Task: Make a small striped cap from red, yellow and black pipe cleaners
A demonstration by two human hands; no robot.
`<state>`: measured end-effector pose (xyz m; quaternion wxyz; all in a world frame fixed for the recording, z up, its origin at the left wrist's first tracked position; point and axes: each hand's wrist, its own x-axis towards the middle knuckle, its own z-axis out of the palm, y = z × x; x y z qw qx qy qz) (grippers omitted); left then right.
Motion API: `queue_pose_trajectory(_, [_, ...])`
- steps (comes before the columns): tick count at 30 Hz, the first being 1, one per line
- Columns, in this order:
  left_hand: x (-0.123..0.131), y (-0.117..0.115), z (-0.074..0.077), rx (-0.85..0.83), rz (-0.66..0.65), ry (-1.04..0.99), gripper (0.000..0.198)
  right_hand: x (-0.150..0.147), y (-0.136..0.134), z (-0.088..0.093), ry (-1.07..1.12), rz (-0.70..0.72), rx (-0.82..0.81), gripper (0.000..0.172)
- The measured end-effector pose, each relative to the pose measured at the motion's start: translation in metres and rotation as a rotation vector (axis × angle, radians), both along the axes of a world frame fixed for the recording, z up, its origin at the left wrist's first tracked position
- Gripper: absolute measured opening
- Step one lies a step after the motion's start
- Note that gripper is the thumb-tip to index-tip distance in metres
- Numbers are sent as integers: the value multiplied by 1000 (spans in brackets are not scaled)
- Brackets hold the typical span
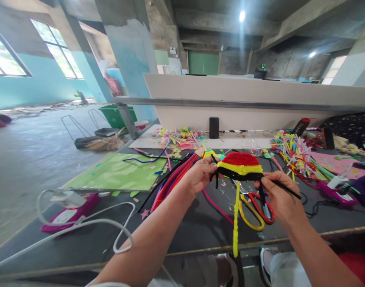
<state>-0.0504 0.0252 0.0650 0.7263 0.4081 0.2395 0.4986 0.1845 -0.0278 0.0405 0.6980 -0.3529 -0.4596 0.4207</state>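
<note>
Above the table I hold a dome-shaped pipe-cleaner piece (240, 169), striped red, yellow and black from top to bottom. A twisted yellow stem (236, 223) hangs down below it, its lower end dark. My left hand (203, 172) pinches the left end of the black edge, where short black ends stick out. At the right end, the fingers of my right hand (279, 193) are closed on the same edge, with a loose black pipe cleaner (285, 188) running across them. Scissors (251, 217) with red and yellow handles lie behind the stem, partly hidden.
Colourful pipe-cleaner scraps (182, 137) lie at the back. Long pipe cleaners (170, 185) are bundled left of centre, by a green sheet (119, 173). A purple power strip (70, 213) with a white cable sits at left. A phone (214, 127) leans against the white panel (182, 116).
</note>
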Motion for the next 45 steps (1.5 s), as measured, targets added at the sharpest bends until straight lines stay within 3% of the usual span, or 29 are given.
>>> queue_pose_trajectory(4, [10, 1, -6, 74, 162, 38, 38, -3, 0, 2, 94, -21, -40, 17])
queue_pose_trajectory(9, [21, 4, -19, 265, 581, 162, 39, -3, 4, 3, 155, -98, -79, 21])
queue_pose_trajectory(14, [25, -9, -26, 836, 988, 748, 23, -2, 6, 3, 191, -133, -74, 20])
queue_pose_trajectory(16, [27, -18, -28, 1063, 1049, 990, 28, -2, 7, 3, 194, -131, -71, 20])
queue_pose_trajectory(19, [28, -26, -28, 1201, 1100, 1178, 38, -1, 7, 4, 196, -141, -66, 19])
queue_pose_trajectory(23, [22, -25, -25, 1256, 1069, 1265, 41, 1, 7, 5, 201, -141, -74, 20])
queue_pose_trajectory(28, [16, -16, -26, 1357, 964, 1217, 34, 0, 6, 4, 162, -150, -89, 20])
queue_pose_trajectory(36, [18, -7, -29, 1080, 733, 879, 30, -3, 2, 4, 104, -139, -91, 18])
queue_pose_trajectory(40, [14, -5, -19, 900, 646, 875, 26, 2, 5, 2, 86, -153, -100, 20])
queue_pose_trajectory(45, [6, -3, -9, 894, 536, 934, 8, 5, 5, 1, 75, -153, -113, 21])
